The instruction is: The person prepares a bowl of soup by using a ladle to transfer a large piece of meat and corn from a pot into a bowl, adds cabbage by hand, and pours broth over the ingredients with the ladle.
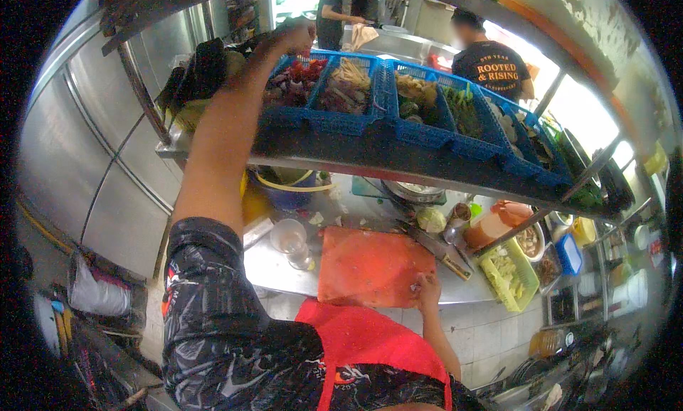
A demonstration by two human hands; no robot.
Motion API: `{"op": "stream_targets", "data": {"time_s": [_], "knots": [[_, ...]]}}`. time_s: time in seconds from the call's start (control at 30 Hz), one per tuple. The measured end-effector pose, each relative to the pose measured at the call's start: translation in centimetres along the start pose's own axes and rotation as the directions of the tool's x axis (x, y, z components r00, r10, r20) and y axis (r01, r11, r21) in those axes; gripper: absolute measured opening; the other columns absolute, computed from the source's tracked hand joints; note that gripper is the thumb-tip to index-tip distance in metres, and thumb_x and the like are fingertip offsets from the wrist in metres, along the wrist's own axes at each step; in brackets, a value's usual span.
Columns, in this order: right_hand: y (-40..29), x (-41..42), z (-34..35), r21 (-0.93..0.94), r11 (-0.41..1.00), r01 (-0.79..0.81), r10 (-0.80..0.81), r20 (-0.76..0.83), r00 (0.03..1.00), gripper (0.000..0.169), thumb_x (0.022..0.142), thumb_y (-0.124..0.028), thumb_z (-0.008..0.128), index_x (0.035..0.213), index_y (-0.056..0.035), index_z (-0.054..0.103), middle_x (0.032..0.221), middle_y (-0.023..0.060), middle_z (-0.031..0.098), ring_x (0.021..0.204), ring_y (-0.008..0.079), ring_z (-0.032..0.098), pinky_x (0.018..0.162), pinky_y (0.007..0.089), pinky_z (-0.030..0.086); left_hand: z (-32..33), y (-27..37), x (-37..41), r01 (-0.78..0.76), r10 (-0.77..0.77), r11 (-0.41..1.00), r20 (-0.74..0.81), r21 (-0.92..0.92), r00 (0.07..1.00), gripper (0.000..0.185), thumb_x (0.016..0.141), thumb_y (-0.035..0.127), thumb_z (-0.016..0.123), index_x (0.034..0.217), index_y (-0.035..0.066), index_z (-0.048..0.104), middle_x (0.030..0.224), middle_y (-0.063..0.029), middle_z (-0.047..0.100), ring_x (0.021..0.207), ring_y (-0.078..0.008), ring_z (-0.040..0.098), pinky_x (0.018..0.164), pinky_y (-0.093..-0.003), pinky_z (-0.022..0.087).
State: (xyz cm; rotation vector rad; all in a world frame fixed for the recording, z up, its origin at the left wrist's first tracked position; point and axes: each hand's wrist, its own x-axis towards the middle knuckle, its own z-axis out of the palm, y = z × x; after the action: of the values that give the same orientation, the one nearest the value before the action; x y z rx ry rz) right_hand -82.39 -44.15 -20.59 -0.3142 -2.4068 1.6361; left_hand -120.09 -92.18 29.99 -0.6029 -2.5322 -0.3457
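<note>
My left arm stretches up to the shelf, where my left hand (pixel 299 35) hangs above the leftmost blue basket. Red chillies (pixel 304 72) and shallots (pixel 288 91) lie in that basket. A reddish bit shows below the fingers, but blur hides whether they grip it. Down on the steel table, my right hand (pixel 428 292) rests at the right edge of a red cutting board (pixel 373 264). Something small and pale shows at its fingertips; what it is cannot be told. To the board's upper right lies a cleaver-like knife (pixel 427 240) with a wooden handle (pixel 456 267).
Blue baskets (pixel 341 124) of vegetables line the overhead shelf (pixel 373 173). Below stand a clear plastic cup (pixel 288 235), a blue bucket (pixel 285 189), a cabbage (pixel 431 219) and a yellow basket (pixel 525 293). Metal poles cross the right side. Two people (pixel 488 64) are beyond the shelf.
</note>
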Motion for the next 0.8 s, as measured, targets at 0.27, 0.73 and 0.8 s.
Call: {"op": "stream_targets", "data": {"time_s": [0.27,0.73,0.8], "knots": [[-9.7,-3.0,0.5,-0.073,0.969,-0.235,0.235,-0.005,0.972,0.018,0.079,-0.014,0.058,0.095,-0.0046,0.058,0.072,0.0087,0.054,0.055,0.021,0.053,0.044,0.0343,0.042,-0.3,0.3,-0.5,-0.006,-0.003,0.995,0.089,0.102,0.996,0.013,0.064,0.007,0.068,0.076,0.007,0.064,0.071,-0.0095,0.064,0.066,-0.0219,0.063,0.054,-0.038,0.05],[-4.5,-3.2,3.1,-0.76,0.64,0.11,-0.196,-0.023,0.98,0.019,0.077,-0.018,0.059,0.09,-0.0049,0.058,0.08,0.0128,0.057,0.07,0.0287,0.056,0.06,0.0417,0.044,3.7,-2.3,2.3,-0.12,-0.014,0.93,0.36,0.347,0.933,0.027,0.066,0.012,0.069,0.089,-0.002,0.065,0.086,-0.0175,0.065,0.074,-0.0271,0.064,0.064,-0.0392,0.052],[-7.9,-3.2,2.6,-0.5,0.861,-0.089,0.029,-0.125,0.992,0.015,0.078,-0.017,0.058,0.087,-0.0056,0.057,0.077,0.0081,0.056,0.064,0.0223,0.055,0.054,0.0355,0.044,3.9,-3.6,2.9,-0.175,0.068,0.91,0.281,0.376,0.957,0.024,0.065,0.018,0.068,0.081,0.001,0.065,0.079,-0.0171,0.064,0.067,-0.0275,0.063,0.062,-0.0398,0.051]]}}
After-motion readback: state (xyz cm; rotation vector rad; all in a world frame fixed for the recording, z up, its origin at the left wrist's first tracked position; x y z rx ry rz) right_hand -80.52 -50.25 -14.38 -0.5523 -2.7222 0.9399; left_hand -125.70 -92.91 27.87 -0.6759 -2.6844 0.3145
